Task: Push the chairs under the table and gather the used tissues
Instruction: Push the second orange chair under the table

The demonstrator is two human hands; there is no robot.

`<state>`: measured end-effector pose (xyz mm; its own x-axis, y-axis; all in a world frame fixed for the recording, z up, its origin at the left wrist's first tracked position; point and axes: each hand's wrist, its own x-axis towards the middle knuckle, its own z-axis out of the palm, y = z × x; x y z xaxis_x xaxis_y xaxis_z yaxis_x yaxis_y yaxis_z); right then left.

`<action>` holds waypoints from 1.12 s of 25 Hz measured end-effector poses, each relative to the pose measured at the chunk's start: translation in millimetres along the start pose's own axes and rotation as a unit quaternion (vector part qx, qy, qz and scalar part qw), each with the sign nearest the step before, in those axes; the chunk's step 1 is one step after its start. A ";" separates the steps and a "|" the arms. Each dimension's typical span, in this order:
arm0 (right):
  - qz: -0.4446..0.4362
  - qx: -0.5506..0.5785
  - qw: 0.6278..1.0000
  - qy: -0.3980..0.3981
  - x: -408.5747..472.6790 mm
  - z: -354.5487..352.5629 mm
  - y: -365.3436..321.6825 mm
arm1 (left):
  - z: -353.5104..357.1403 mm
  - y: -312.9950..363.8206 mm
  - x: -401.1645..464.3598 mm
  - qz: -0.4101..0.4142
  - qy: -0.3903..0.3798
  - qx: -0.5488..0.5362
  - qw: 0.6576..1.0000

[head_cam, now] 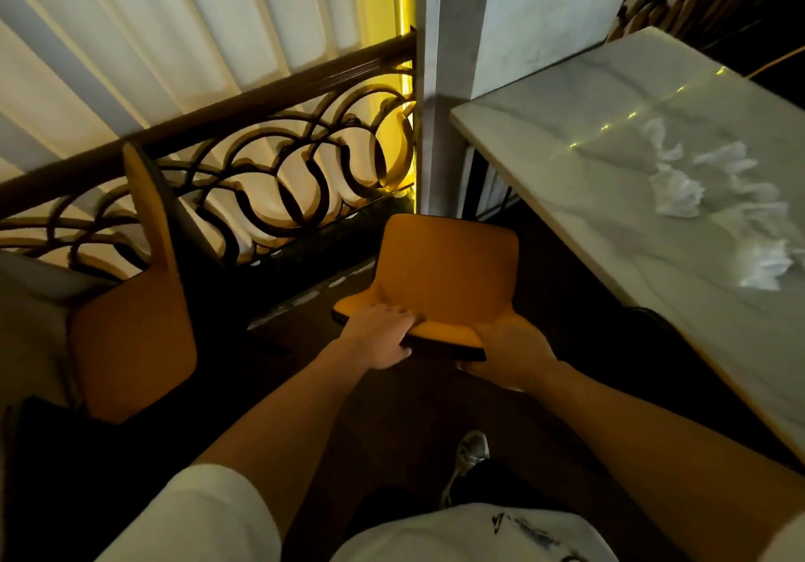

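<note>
An orange chair (444,274) stands in front of me, left of the white marble table (610,195). Both hands grip the top edge of its backrest: my left hand (379,337) on the left corner, my right hand (507,354) on the right corner. The chair's seat lies outside the table's edge. Several crumpled white tissues (679,193) lie scattered on the tabletop at the right, some near its right side (764,263). A second orange chair (135,335) stands at the left, its backrest seen side-on.
A dark ornate metal railing (270,160) with a wooden handrail runs behind both chairs. A marble pillar (461,38) stands at the table's far corner. My shoe (468,459) is on the dark floor below the chair. Another table edge shows at the far left.
</note>
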<state>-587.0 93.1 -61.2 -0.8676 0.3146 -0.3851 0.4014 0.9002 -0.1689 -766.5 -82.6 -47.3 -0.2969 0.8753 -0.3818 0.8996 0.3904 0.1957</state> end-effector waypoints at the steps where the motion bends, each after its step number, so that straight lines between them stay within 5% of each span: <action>1: 0.002 0.012 1.000 0.007 -2.7 0.3 -3.2 | -2.8 -3.0 0.9 0.003 -0.006 -0.004 1.000; 9: 0.068 0.082 0.994 0.027 -6.3 2.0 -21.4 | -9.7 -18.9 3.9 0.068 0.007 0.005 0.998; 21: 0.245 0.165 0.954 0.060 -32.8 32.6 -106.4 | -20.2 -72.9 3.1 0.217 -0.098 0.107 0.965; 28: 0.252 0.182 0.948 0.065 -32.2 37.1 -124.6 | -22.7 -90.5 7.7 0.240 -0.105 0.114 0.958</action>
<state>-598.2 -40.4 -61.4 -0.5586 0.7326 -0.3888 0.8284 0.4702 -0.3044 -857.5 -104.8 -47.5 0.2180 0.8523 -0.4754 0.9702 -0.1364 0.2003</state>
